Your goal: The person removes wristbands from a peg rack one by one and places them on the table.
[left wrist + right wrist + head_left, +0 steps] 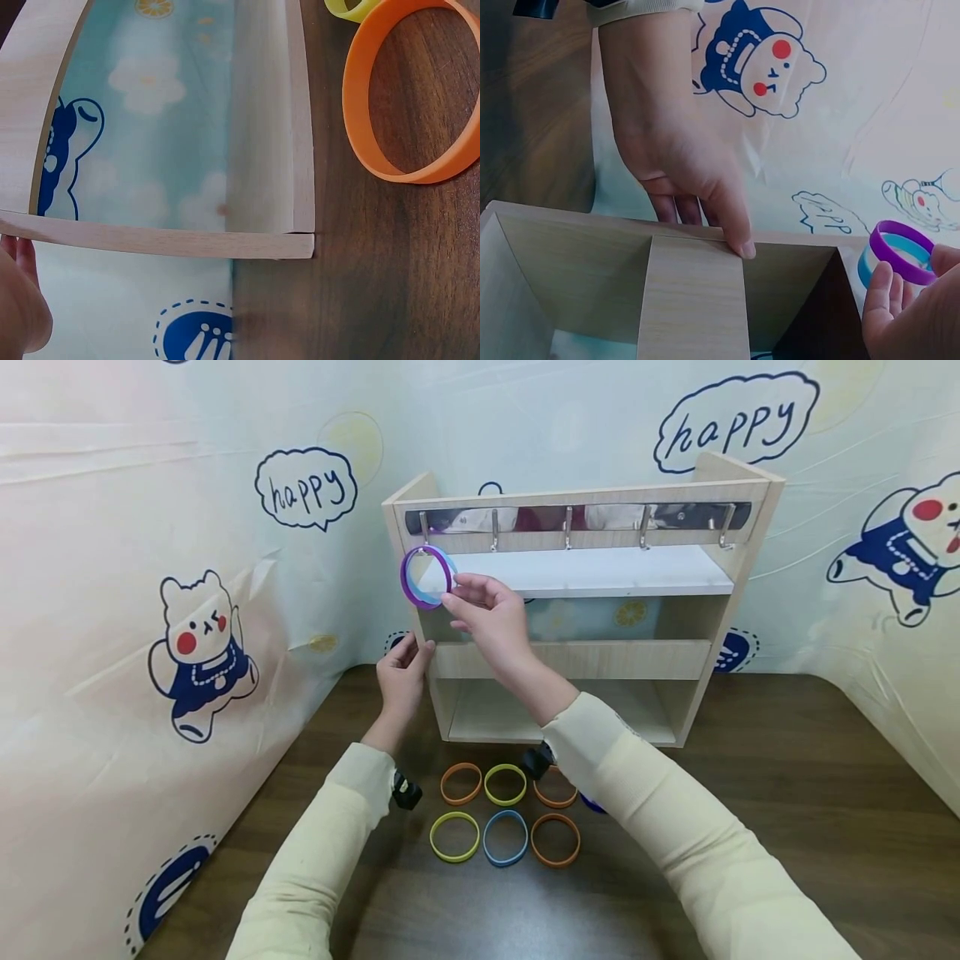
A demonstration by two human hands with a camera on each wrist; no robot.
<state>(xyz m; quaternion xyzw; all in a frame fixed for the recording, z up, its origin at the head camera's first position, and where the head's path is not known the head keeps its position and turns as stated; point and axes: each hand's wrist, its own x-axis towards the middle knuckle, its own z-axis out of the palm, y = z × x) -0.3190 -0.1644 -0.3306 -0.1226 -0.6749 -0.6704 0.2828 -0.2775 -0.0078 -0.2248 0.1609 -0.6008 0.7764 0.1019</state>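
My right hand (498, 627) pinches a purple silicone wristband (907, 227) between thumb and fingers, just in front of the leftmost metal hook (424, 527). A light blue wristband (863, 268) overlaps the purple one from behind; I cannot tell whether the hook or my fingers bear it. Lower down, my left hand (402, 681) grips the left side panel of a small wooden shelf (573, 660). In the right wrist view its thumb rests on the panel's front edge, with the other fingers partly hidden behind the panel.
In front of the shelf, two rows of wristbands lie on the dark wooden table (487, 914). Among them are an orange band (443, 785), a yellow band (432, 839) and a blue band (486, 839). My right sleeve partly covers a dark blue band (592, 805). Several hooks line the shelf's top rail.
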